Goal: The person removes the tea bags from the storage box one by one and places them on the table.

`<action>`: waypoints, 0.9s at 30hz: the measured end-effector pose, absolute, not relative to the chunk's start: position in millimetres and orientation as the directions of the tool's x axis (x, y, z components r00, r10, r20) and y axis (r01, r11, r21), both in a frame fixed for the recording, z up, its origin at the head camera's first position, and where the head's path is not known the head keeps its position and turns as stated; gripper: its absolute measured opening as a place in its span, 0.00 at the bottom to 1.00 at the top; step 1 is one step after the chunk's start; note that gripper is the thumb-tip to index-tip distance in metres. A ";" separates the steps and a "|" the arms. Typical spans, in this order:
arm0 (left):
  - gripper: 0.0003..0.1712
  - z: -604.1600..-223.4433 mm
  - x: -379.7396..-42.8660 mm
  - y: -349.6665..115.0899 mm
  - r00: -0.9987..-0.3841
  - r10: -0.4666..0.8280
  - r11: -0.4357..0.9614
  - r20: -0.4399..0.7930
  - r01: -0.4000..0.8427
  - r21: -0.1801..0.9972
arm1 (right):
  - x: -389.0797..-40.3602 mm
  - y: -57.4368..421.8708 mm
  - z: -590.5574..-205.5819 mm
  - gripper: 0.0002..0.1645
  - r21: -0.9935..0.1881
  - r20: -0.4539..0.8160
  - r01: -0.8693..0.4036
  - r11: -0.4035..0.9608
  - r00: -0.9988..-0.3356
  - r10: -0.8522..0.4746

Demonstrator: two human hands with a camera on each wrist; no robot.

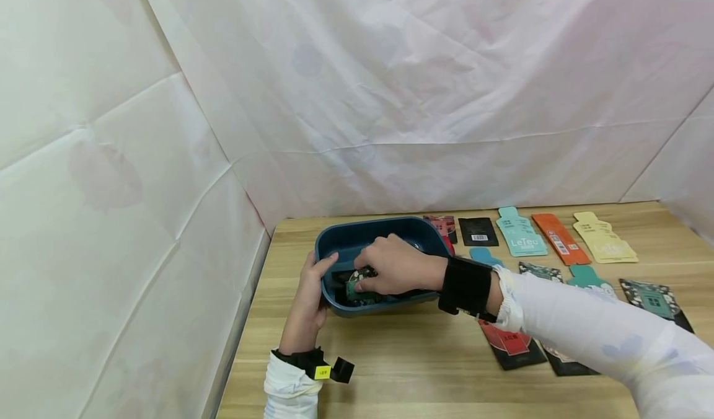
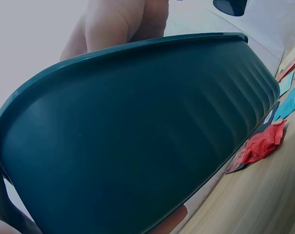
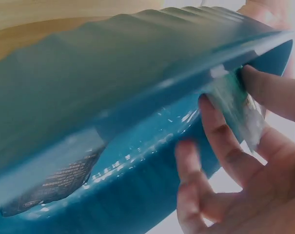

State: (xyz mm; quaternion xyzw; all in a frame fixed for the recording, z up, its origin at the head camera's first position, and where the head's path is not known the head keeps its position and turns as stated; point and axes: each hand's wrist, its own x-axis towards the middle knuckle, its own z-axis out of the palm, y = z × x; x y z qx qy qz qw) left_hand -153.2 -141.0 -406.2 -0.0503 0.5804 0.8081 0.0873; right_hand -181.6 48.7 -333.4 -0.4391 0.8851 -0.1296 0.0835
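A dark blue-green plastic basin (image 1: pixel 357 236) is held at its left end by my left hand (image 1: pixel 308 298). The left thumb lies over the rim, and part of that hand shows under the basin (image 2: pixel 127 141) in the left wrist view. Inside the basin, my right hand (image 1: pixel 398 261) pinches a small green-and-black packet (image 1: pixel 352 290) between thumb and fingers. In the right wrist view the packet (image 3: pixel 237 107) stands tilted near the basin wall. A dark packet with fine print (image 3: pixel 59 180) lies elsewhere in the basin; the right hand hides much of the inside from above.
Flat sachets lie on the wooden table to the right: a black one (image 1: pixel 478 232), a mint one (image 1: pixel 521 232), an orange one (image 1: pixel 560 239), a yellow one (image 1: pixel 605 239) and several more. A crumpled red packet (image 2: pixel 264 144) sits beside the basin. White cloth walls (image 1: pixel 418 97) enclose the table.
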 end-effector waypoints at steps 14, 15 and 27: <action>0.34 -404.6 -154.6 -151.6 -0.982 0.037 -0.354 -0.183 -0.184 0.917 | -185.1 80.7 -323.6 0.14 -0.540 0.332 -0.687 0.487 -0.705 -0.627; 0.34 -404.1 -154.8 -152.9 -0.983 0.030 -0.354 -0.184 -0.182 0.917 | -185.7 85.7 -321.5 0.10 -0.565 0.345 -0.661 0.493 -0.733 -0.587; 0.36 -399.4 -155.4 -160.9 -0.986 -0.013 -0.374 -0.166 -0.150 0.915 | -216.4 176.5 -350.9 0.27 -0.665 0.391 -0.489 0.564 -0.872 -0.295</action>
